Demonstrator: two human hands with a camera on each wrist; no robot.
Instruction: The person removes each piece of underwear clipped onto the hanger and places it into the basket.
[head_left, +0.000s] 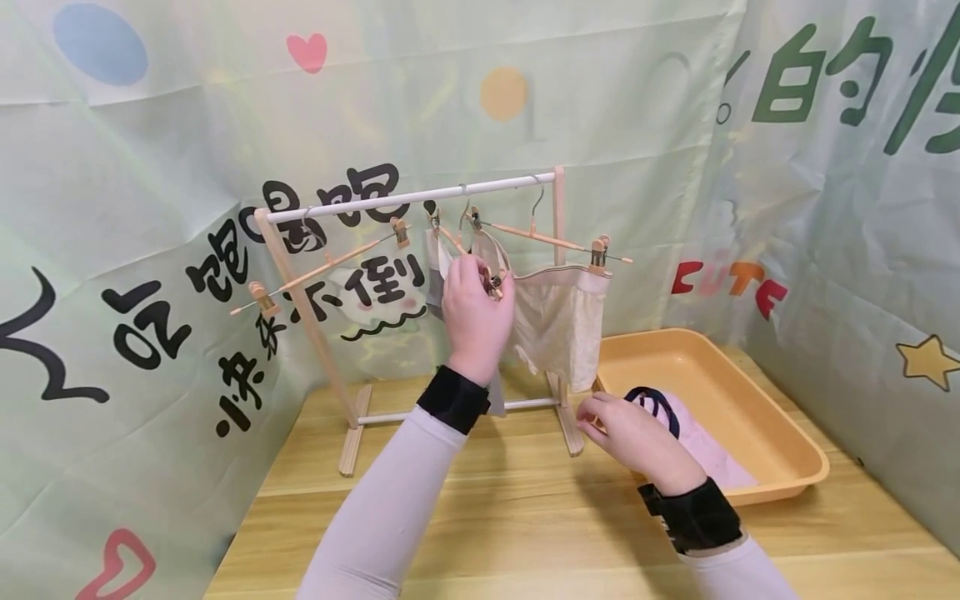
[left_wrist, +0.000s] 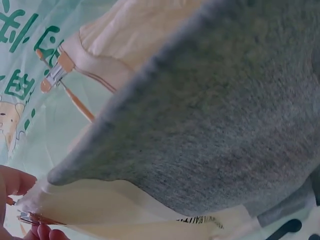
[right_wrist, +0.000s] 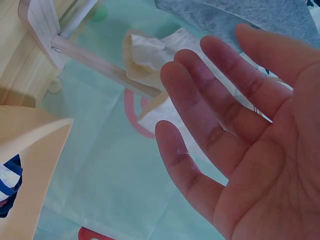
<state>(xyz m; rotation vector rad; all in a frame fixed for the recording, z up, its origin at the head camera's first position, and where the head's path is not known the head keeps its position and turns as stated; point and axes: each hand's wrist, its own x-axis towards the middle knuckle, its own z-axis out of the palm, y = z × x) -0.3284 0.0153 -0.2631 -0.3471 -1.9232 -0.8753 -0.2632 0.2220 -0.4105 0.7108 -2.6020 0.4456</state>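
My left hand (head_left: 476, 312) pinches the near clip (left_wrist: 31, 218) of the middle hanger, at the corner of a grey and cream garment (left_wrist: 215, 120). This garment hangs from the hanger and is partly hidden behind the hand in the head view. My right hand (head_left: 637, 437) is held in the air, fingers loosely bent and nothing in them, in front of the yellow tray (head_left: 806, 467). In the right wrist view its palm and spread fingers show. Just above it, cream shorts (head_left: 558, 321) hang from the right hanger (head_left: 555, 240).
A wooden rack (head_left: 420, 198) with a white rail stands on the wooden table (head_left: 510, 525). A bare hanger (head_left: 330, 262) with two clips hangs at its left. A pink cloth item (head_left: 708, 442) with navy straps (head_left: 660, 400) lies in the tray. Printed curtains (head_left: 600, 100) surround the table.
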